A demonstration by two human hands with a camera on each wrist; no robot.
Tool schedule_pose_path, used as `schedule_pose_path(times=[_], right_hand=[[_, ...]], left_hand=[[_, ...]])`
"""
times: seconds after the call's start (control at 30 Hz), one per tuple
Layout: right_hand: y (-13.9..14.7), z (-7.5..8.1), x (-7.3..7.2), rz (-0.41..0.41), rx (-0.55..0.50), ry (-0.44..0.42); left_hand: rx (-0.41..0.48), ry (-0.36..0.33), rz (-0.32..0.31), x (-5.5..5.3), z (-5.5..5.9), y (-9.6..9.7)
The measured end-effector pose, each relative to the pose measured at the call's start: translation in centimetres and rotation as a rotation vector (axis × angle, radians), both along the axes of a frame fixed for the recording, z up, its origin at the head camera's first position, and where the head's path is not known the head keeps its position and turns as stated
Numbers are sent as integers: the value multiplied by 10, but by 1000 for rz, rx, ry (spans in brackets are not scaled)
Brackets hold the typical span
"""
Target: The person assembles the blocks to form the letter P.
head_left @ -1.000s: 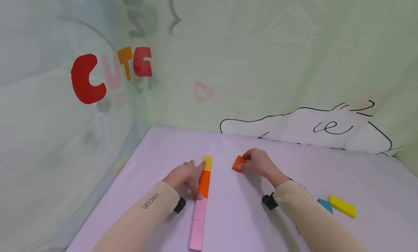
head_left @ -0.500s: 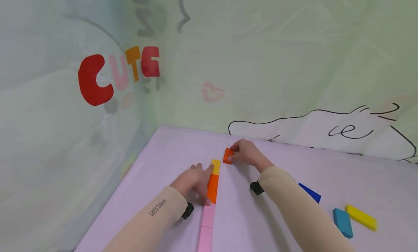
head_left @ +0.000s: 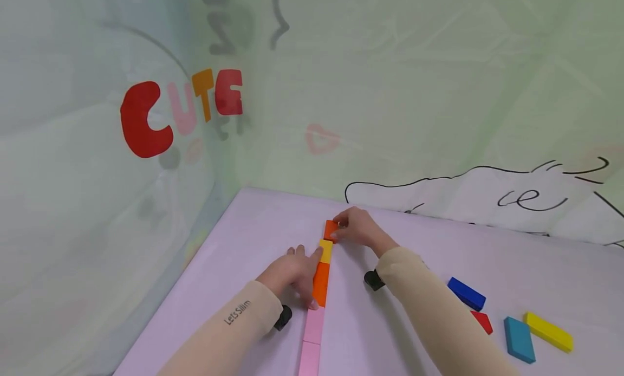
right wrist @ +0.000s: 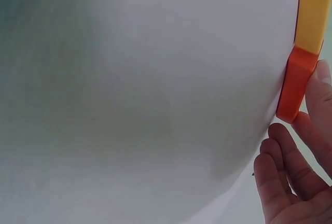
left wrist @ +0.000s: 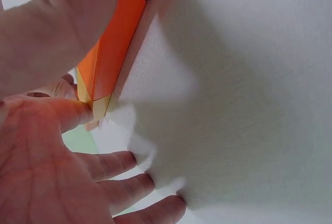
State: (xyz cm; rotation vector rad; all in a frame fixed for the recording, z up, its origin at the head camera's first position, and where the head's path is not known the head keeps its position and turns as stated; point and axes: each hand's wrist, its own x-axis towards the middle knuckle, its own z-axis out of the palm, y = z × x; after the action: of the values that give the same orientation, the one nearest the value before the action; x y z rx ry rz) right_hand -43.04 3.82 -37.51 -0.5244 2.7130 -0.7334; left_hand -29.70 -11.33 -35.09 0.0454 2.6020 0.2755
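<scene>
In the head view, a row of flat blocks runs away from me: two pink blocks (head_left: 314, 324), an orange block (head_left: 320, 283), then a yellow block (head_left: 327, 251). My left hand (head_left: 293, 268) lies along the row's left side, index fingertip on the yellow block, thumb near the orange-pink joint. The left wrist view has its other fingers extended and resting on the table. My right hand (head_left: 362, 231) pinches a red-orange block (head_left: 329, 228) between thumb and index finger at the far end. The right wrist view shows that block (right wrist: 297, 79) end to end against the yellow one.
To the right on the pale lilac table (head_left: 400, 322) lie a dark blue block (head_left: 466, 293), a partly covered red block (head_left: 482, 321), a teal block (head_left: 519, 339) and a yellow block (head_left: 549, 331). Fabric walls (head_left: 414, 94) border the table at the back and left.
My right hand has brought the red-orange block leftward to the far end of the row. The left hand keeps its place on the blocks. The head view has shifted, revealing more blocks at right.
</scene>
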Motion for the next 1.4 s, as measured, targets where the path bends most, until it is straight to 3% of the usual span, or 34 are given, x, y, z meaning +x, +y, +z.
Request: schedule_pose_path(times=[0.87, 1.4], right_hand=[[-5, 2, 3, 8, 19, -35], [-4, 1, 12, 35, 70, 6]], left_hand=[[0, -2, 5, 0, 0, 1], [56, -26, 0, -2, -2, -5]])
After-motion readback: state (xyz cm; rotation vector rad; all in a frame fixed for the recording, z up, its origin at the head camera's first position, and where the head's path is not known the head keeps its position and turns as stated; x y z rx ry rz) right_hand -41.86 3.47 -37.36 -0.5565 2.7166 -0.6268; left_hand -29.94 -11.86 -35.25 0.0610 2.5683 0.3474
